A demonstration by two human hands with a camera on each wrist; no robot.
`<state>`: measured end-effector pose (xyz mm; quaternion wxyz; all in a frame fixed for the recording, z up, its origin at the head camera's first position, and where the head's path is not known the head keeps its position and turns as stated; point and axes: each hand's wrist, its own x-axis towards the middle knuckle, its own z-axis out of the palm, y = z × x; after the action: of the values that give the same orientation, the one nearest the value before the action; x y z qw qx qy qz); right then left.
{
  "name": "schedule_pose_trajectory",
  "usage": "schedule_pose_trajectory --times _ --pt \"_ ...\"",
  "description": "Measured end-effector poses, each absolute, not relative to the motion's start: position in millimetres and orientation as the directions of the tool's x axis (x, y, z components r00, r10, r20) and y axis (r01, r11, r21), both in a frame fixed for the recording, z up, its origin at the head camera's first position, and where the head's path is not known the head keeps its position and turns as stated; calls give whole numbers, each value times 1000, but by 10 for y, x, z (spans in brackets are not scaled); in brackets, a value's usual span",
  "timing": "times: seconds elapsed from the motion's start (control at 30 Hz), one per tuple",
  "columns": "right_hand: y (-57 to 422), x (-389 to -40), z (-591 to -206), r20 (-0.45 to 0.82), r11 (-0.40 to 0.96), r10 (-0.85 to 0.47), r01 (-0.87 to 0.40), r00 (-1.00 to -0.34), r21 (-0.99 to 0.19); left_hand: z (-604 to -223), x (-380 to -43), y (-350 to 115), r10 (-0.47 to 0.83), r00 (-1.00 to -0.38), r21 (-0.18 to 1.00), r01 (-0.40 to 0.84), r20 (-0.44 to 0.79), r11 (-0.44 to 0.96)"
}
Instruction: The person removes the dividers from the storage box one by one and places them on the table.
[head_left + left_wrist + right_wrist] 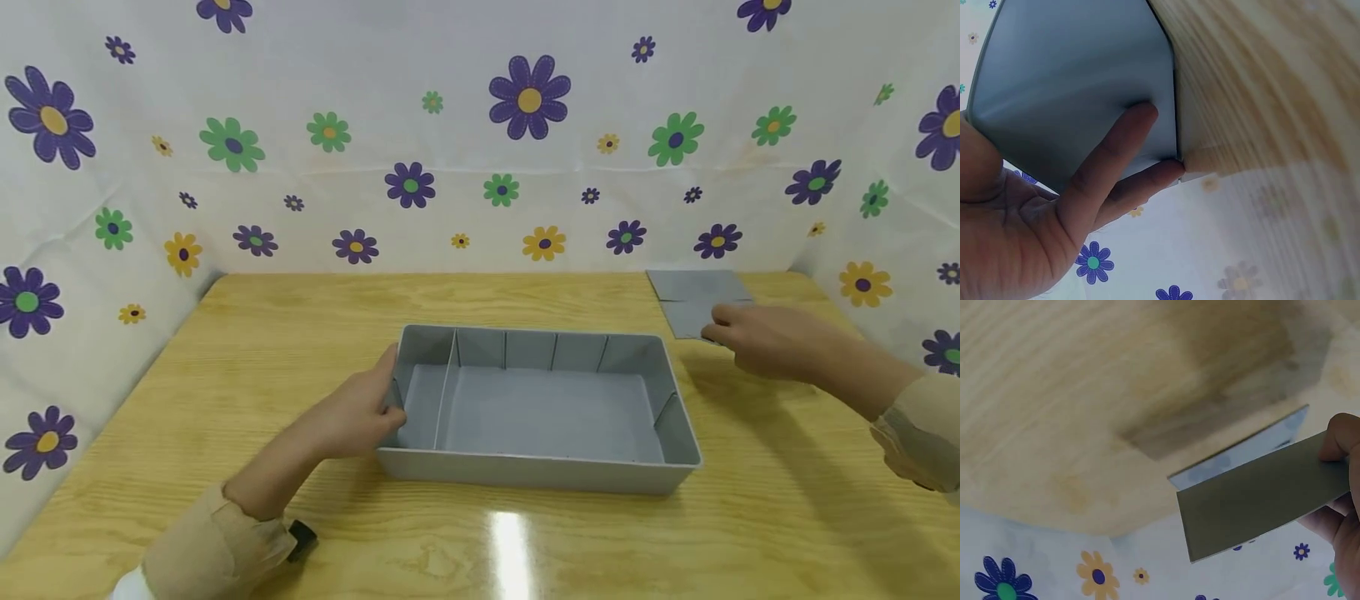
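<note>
A long grey plastic storage box [540, 471] lies on the table, a thin divider [447, 392] standing across it near its left end. My left hand [356, 414] grips the box's left wall, the thumb over the rim and fingers against the outside, as the left wrist view shows along the wall [1079, 81]. To the right of the box, my right hand [772, 337] pinches a flat grey divider panel [1250, 497] by one end, above the table. Another grey panel [697, 285] rests on the table behind it.
The wooden table [300, 308] carries the box and panels. White cloth [465, 100] printed with flowers walls in the back and both sides. Upright slots line the box's inner walls. A small black object [302, 540] shows at the left sleeve's cuff.
</note>
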<state>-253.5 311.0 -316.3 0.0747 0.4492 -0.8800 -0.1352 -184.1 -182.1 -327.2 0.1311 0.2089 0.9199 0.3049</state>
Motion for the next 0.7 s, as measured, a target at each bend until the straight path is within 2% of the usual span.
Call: schedule_pose_trajectory --times 0.13,0.23,0.33,0.5,0.57,0.7 --pt "3162 -2475 -3322 14 502 -845 -784 -535 366 -3261 -1845 -1821 454 -881 611 288 -132 737" --pt "3152 -2434 -3432 2 505 -840 -781 -542 368 -3263 -1833 -1824 447 -883 612 276 -144 741" --pt "3123 -2399 -3474 -23 584 -787 -758 -616 290 -3268 -1822 -1827 444 -883 612 268 -153 744" --pt "3090 -2396 -3414 -111 765 -635 -642 -765 48 -3271 -1836 -1830 441 -887 613 274 -136 741" --pt "3093 -2408 -3401 -136 794 -602 -608 -787 2 -3274 -1845 -1831 439 -888 613 274 -134 741" --pt "3116 -2426 -3414 -137 792 -606 -610 -784 -14 -3282 -1858 -1821 438 -888 609 271 -142 746"
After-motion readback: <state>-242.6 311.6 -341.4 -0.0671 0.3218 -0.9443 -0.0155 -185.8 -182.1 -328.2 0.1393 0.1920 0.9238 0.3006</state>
